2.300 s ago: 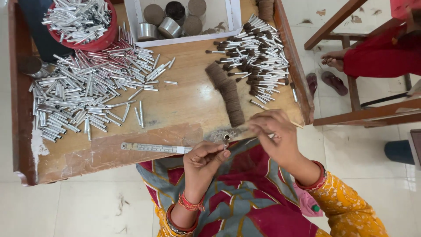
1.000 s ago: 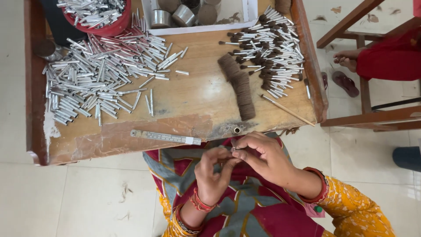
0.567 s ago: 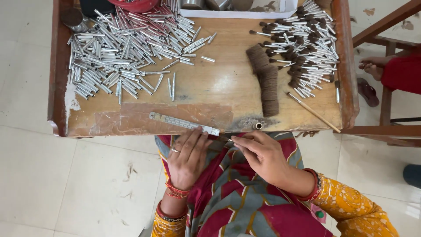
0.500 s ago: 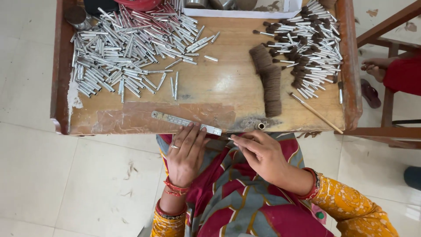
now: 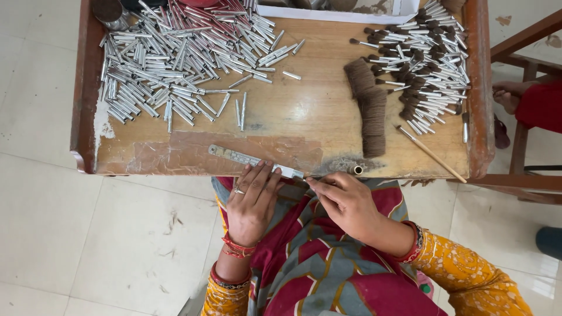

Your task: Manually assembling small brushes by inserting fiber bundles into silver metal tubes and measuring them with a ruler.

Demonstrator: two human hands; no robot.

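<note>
Overhead, head view: left hand flat, fingers spread, pressing on steel ruler at near edge of table. Right hand pinched shut at ruler's right end, whatever lies between the fingertips too small to make out. Ruler thin, silvery, slightly angled, right tip hidden under fingers. Likely risks: ruler sliding off the edge if pressure eases; sleeve sweeping tubes or bristle tufts.

The tabletop was worn, scuffed wood; the tubes and ruler were shiny metal; the bristle tufts looked matt, fibrous brown.
</note>
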